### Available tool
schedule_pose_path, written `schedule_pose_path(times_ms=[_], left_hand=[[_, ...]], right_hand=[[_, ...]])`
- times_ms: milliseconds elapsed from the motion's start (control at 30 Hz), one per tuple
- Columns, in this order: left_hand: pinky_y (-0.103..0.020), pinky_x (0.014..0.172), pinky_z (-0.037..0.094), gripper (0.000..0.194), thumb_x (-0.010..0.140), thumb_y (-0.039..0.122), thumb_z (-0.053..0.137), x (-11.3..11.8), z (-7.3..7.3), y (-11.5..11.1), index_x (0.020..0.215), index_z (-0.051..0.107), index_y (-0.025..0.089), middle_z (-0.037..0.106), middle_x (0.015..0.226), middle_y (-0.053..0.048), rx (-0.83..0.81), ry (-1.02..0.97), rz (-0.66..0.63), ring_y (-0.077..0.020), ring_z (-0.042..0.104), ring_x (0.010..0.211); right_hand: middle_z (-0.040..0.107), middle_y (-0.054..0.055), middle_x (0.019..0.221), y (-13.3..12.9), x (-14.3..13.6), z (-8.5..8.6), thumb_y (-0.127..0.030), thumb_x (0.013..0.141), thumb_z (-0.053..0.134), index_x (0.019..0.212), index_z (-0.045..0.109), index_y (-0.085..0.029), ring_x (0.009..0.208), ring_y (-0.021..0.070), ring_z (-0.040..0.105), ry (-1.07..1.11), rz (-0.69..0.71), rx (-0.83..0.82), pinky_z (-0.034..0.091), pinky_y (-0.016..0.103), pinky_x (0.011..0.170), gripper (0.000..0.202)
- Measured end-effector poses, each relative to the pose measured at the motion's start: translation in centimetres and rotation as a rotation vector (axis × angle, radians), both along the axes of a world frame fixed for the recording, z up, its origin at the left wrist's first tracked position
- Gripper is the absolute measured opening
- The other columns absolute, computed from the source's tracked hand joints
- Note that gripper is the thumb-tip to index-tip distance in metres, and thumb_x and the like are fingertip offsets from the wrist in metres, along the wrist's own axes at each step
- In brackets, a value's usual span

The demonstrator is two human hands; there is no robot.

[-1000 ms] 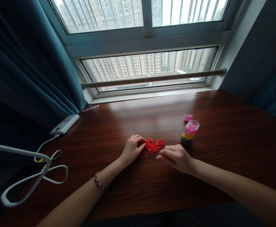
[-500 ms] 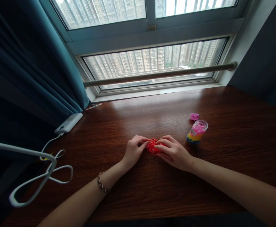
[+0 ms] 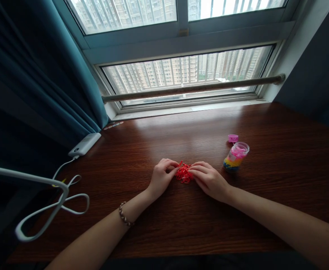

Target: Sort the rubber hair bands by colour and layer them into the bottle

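A small heap of red rubber bands [image 3: 184, 175] lies on the brown wooden table between my hands. My left hand [image 3: 162, 174] is at the heap's left edge, thumb and forefinger pinched on some bands. From the right, my right hand [image 3: 211, 180] has its fingertips pressed together on the bands at the heap's other side. A clear jar [image 3: 235, 157] with pink, yellow and blue layers inside stands beyond my right hand. Just behind the jar is a small pink lid [image 3: 233, 138].
At the left, a white power bank [image 3: 84, 144] sits by the blue curtain [image 3: 77, 93]. A looping white cable [image 3: 82, 210] rests near the left table side, and a thicker white curved arm [image 3: 26, 173] crosses in front. A window with a metal rail [image 3: 192, 89] backs the table.
My right hand's fingers have drawn back a little to the right and closed together, leaving more of the red heap showing. My left hand stays pinched at its edge. The view shifted slightly.
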State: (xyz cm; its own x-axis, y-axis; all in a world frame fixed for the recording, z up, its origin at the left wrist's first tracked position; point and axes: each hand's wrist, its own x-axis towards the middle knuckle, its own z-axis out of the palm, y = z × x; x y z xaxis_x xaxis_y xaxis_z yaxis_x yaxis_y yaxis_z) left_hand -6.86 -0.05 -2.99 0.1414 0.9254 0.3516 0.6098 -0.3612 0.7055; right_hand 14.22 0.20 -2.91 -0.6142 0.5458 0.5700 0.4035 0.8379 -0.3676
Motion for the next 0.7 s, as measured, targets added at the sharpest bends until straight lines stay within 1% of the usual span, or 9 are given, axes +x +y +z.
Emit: schedule_pose_path(times_ms=[100,200,300,400,567,700], left_hand=[[-0.028,0.071,0.047,0.009,0.078,0.026,0.057,0.11,0.31,-0.03,0.079,0.063,0.019,0.06,0.079,-0.003,0.022,0.034,-0.006,-0.0164,0.055,0.078],[-0.029,0.073,0.046,0.011,0.079,0.027,0.056,0.2,0.42,-0.02,0.079,0.064,0.019,0.061,0.078,-0.003,0.044,0.059,-0.006,-0.0166,0.054,0.078],[-0.031,0.076,0.045,0.013,0.08,0.027,0.054,0.25,0.38,0.0,0.08,0.065,0.02,0.061,0.08,-0.004,0.05,0.078,-0.005,-0.0169,0.054,0.081],[-0.032,0.081,0.044,0.014,0.08,0.026,0.054,0.29,0.35,0.01,0.081,0.066,0.02,0.061,0.084,-0.004,0.042,0.098,-0.014,-0.0177,0.054,0.086],[-0.034,0.086,0.042,0.014,0.08,0.025,0.055,0.41,0.49,0.01,0.085,0.067,0.021,0.061,0.089,-0.004,0.052,0.118,-0.026,-0.0183,0.052,0.092],[-0.034,0.087,0.042,0.015,0.078,0.021,0.056,0.51,0.6,-0.07,0.09,0.066,0.022,0.061,0.092,-0.005,0.059,0.116,-0.058,-0.0186,0.052,0.093]], right_hand=[[0.063,0.008,0.098,0.11,0.02,-0.05,-0.017,0.085,0.045,0.105,0.058,-0.017,0.096,0.0194,0.053,0.053,-0.028,-0.015,0.047,0.039,0.086,0.024],[0.064,0.007,0.094,0.17,0.0,-0.12,-0.017,0.084,0.048,0.099,0.06,-0.018,0.093,0.0188,0.053,0.073,-0.061,-0.027,0.047,0.039,0.085,0.02],[0.064,0.007,0.092,0.24,-0.04,-0.21,-0.02,0.081,0.053,0.093,0.062,-0.018,0.093,0.0191,0.053,0.051,-0.079,-0.035,0.046,0.038,0.085,0.015],[0.065,0.006,0.092,0.33,-0.06,-0.32,-0.024,0.079,0.058,0.094,0.062,-0.019,0.094,0.0203,0.052,0.006,-0.065,-0.038,0.046,0.04,0.084,0.016],[0.067,0.003,0.086,0.48,0.0,-0.52,-0.02,0.084,0.051,0.09,0.063,-0.02,0.088,0.0183,0.053,-0.03,-0.035,-0.026,0.046,0.036,0.08,0.014],[0.066,0.004,0.082,0.57,0.06,-0.7,-0.017,0.084,0.049,0.087,0.062,-0.02,0.084,0.0178,0.053,-0.017,-0.046,0.0,0.046,0.035,0.078,0.014]])
